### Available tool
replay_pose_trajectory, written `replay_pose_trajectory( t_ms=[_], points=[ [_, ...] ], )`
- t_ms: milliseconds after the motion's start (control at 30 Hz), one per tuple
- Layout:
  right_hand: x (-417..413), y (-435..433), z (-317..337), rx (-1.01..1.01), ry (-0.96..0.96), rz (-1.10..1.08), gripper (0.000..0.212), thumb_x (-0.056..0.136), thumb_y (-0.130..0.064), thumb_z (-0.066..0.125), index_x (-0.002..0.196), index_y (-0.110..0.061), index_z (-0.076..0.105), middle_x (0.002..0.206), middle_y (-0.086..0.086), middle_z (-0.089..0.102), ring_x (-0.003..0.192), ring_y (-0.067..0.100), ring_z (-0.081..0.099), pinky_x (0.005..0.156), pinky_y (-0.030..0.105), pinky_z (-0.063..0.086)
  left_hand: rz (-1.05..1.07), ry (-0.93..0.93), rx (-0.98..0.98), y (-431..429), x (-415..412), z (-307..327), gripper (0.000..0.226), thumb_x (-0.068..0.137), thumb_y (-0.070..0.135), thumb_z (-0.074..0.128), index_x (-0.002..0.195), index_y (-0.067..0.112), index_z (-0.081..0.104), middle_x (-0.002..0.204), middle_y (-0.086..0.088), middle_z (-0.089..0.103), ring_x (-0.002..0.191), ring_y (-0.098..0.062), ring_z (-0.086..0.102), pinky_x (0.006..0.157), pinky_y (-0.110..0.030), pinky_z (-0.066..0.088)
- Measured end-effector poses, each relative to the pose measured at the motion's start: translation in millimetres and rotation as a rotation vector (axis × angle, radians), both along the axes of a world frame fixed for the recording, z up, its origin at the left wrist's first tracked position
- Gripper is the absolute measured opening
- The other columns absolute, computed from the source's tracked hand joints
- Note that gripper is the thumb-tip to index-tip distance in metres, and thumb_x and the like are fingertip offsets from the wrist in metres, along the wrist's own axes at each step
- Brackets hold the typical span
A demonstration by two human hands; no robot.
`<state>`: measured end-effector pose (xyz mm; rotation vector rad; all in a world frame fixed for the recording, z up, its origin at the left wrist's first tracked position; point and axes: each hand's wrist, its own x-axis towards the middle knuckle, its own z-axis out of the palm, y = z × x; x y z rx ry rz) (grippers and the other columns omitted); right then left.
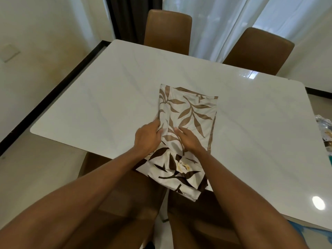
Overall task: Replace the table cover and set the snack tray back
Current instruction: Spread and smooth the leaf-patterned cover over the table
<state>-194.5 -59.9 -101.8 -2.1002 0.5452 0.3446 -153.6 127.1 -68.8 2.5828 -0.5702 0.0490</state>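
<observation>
The fingers of my left hand (146,139) curl around the left edge of the folded table cover (190,112). My right hand (188,141) lies on it just beside; if it pinches or only presses, I cannot tell. The cover stretches away from my fingers over the white table (89,108).

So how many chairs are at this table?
4. The far left chair and far right chair stand across the table; the near left chair and near right chair are tucked under its closest edge, partly hidden. More may be out of view.
</observation>
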Motion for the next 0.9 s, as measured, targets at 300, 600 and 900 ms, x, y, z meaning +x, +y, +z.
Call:
replay_pose_trajectory(
  t_ms=[300, 600, 900],
  points=[
    [-12, -53, 67, 0.392, -0.076, -0.302, 0.061, 0.086, -0.036, 0.078, 0.141, -0.023, 0.054, 0.128, 0.004, 0.064, 0.110, 0.022, 0.066, 0.085, 0.039, 0.059, -0.517, 0.125, -0.121, -92, -48, 41, 0.009, 0.098, 0.026, 0.056, 0.095, 0.019, 0.050, 0.090, 0.005, 0.055, 0.076, -0.014, 0.055, 0.063, -0.033, 0.048],
    [-68, -145, 84, 0.277, -0.184, -0.388, 0.038, 0.089, -0.004, 0.067, 0.123, -0.019, 0.070, 0.110, 0.009, 0.074, 0.093, 0.022, 0.074, 0.064, 0.027, 0.058, -0.553, 0.177, -0.224, -180, -98, 51, 0.011, 0.096, 0.021, 0.062, 0.095, 0.014, 0.053, 0.095, 0.006, 0.053, 0.084, -0.014, 0.054, 0.071, -0.028, 0.044],
    [-198, -265, 14, 0.002, -0.016, -0.948, 0.038, 0.089, -0.007, 0.056, 0.123, -0.018, 0.070, 0.122, 0.007, 0.070, 0.102, 0.029, 0.066, 0.088, 0.037, 0.054, -0.676, 0.321, -0.154, -248, -139, 39, 0.030, 0.090, 0.002, 0.047, 0.109, 0.014, 0.067, 0.091, 0.006, 0.065, 0.089, -0.015, 0.060, 0.073, -0.033, 0.047]
  ],
)
